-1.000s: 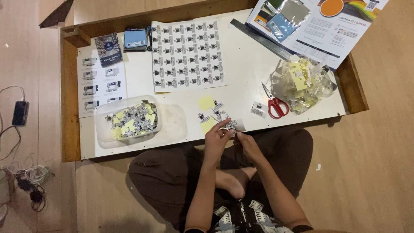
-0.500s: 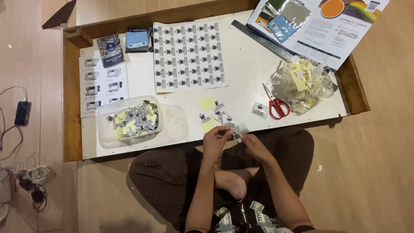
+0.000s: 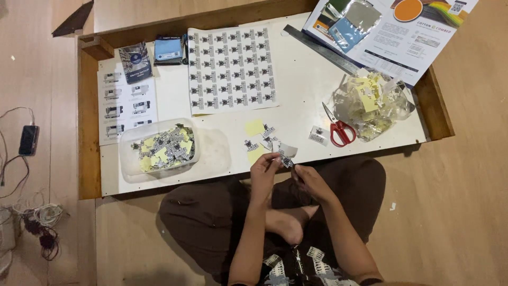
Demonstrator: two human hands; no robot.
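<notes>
I sit cross-legged at the near edge of a low white board (image 3: 296, 100). My left hand (image 3: 264, 172) and my right hand (image 3: 309, 180) meet over my lap, both pinching one small printed sticker piece (image 3: 286, 161) between the fingertips. Just beyond them on the board lie several cut stickers (image 3: 264, 142) and yellow backing scraps (image 3: 254, 127). A large sheet of printed stickers (image 3: 230, 69) lies further back. Red-handled scissors (image 3: 338, 127) rest to the right of the loose stickers.
A clear plastic tub (image 3: 161, 150) holds cut stickers and yellow scraps at the left. A clear bag of scraps (image 3: 370, 100), a metal ruler (image 3: 320, 48), brochures (image 3: 391, 26) and small packets (image 3: 135, 61) sit around. A phone (image 3: 28, 140) and cables (image 3: 37, 222) lie on the floor at left.
Both hands have drawn back from the board's edge toward my lap, still holding the small sticker piece. Nothing on the board has moved.
</notes>
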